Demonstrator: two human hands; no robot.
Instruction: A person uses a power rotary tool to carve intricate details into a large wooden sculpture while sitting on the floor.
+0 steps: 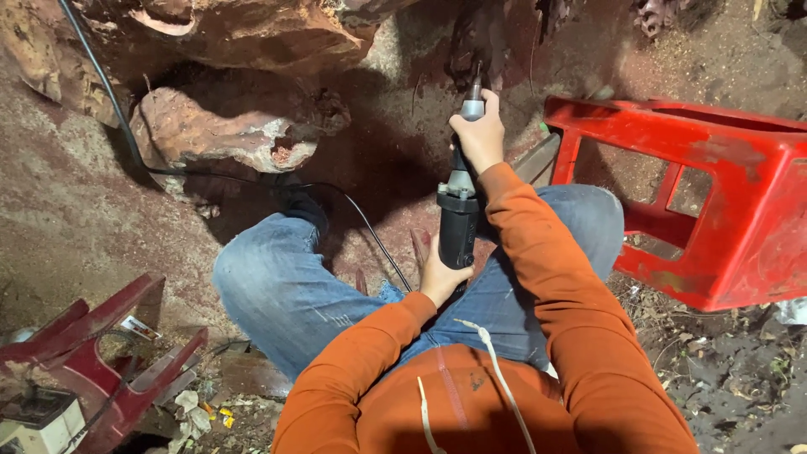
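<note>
I sit with both knees up in blue jeans, wearing an orange long-sleeved top. A black and grey electric hand grinder (pixel 458 214) points away from me toward a dark hollow in a big reddish carved wood root (pixel 252 126). My right hand (pixel 481 134) grips the grinder's front neck, close to the tip. My left hand (pixel 439 277) holds the black rear body from below. The tool's tip is near the dark wood at the top centre; contact cannot be made out.
A red plastic stool (pixel 714 193) lies on its side at the right. Another dark red stool (pixel 92 353) is at the lower left, with a small pale box beside it. A black cable (pixel 126 134) runs over the dusty ground toward my legs. Debris litters the dirt.
</note>
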